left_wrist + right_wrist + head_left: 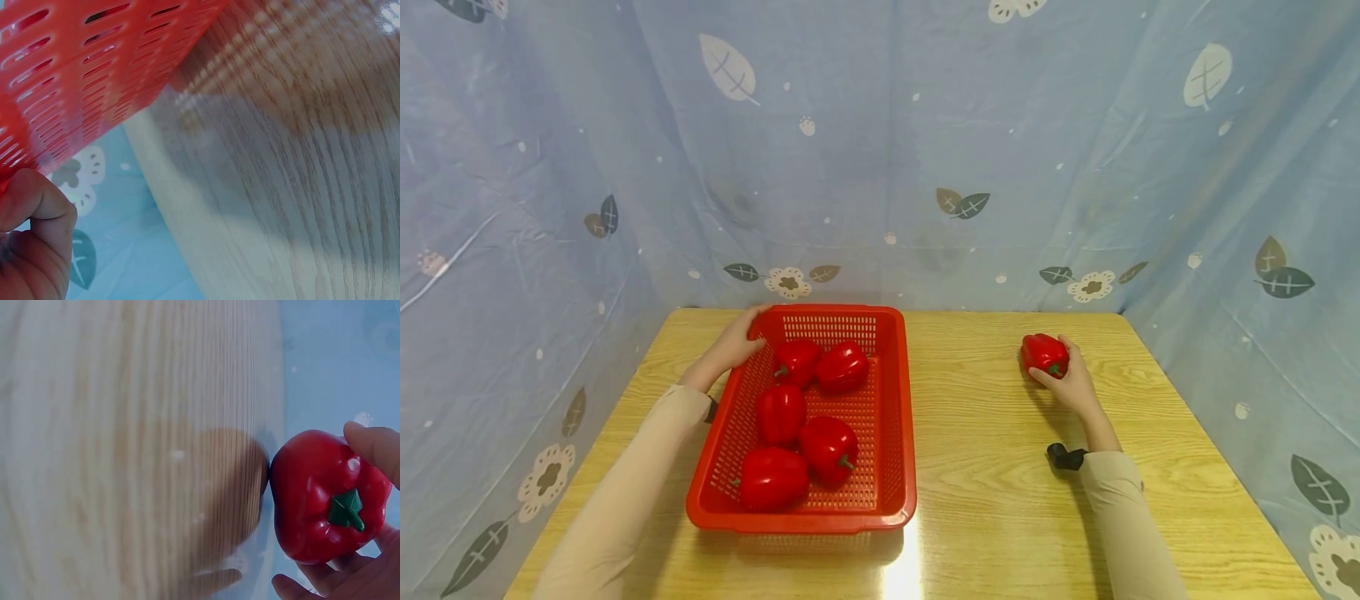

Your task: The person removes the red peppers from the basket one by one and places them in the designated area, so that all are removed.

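Note:
A red bell pepper [1042, 353] with a green stem is at the back right of the table, and my right hand [1074, 385] grips it between thumb and fingers. In the right wrist view the pepper [315, 494] is beside the tabletop, thumb on one side and fingers [322, 575] on the other. My left hand [734, 342] holds the back left part of the rim of a red basket [907, 433]. The left wrist view shows that hand [37, 231] curled at the basket's slotted wall [81, 69]. Several red peppers [827, 450] lie inside the basket.
The wooden table [985, 517] carries the basket on its left half. Blue patterned cloth [880, 167] hangs behind the table and along both sides. A black wrist device [1064, 457] sits at the right sleeve cuff, and part of another shows at the left cuff.

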